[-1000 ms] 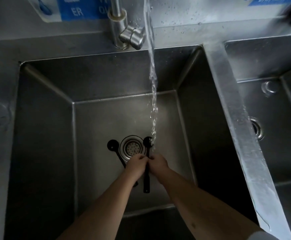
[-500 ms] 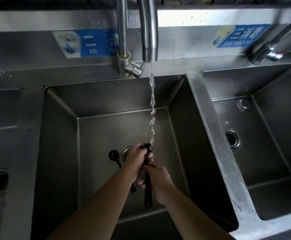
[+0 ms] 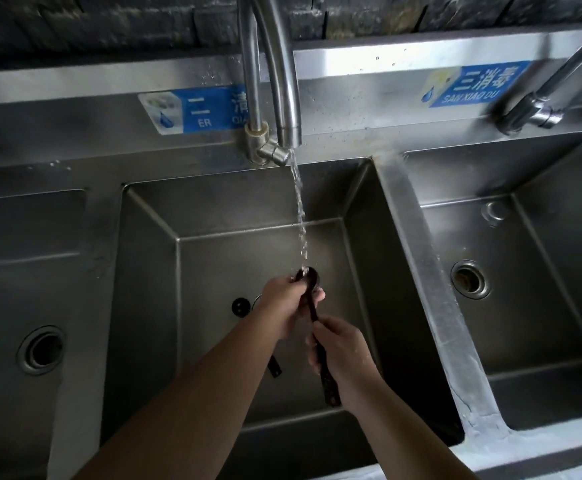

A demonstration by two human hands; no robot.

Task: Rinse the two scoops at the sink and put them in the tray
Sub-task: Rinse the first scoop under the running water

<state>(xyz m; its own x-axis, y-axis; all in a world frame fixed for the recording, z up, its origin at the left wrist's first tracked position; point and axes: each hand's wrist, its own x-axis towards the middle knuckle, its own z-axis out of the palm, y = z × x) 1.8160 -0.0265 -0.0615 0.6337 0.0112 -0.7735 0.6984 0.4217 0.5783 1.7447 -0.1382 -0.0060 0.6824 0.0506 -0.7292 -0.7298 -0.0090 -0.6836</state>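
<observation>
The middle basin (image 3: 213,258) is crowded at its centre by both hands and the held scoop (image 3: 312,306); the faucet spout (image 3: 282,81) overhangs. Bare floor is left at its left and right sides.

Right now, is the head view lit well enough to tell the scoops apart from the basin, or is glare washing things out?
Head view: the middle basin is dim, so the held scoop and the one lying by the drain read only as dark shapes. Head view: glare brightens the divider and backsplash. Head view: straight edges bow, a wide-angle effect.
</observation>
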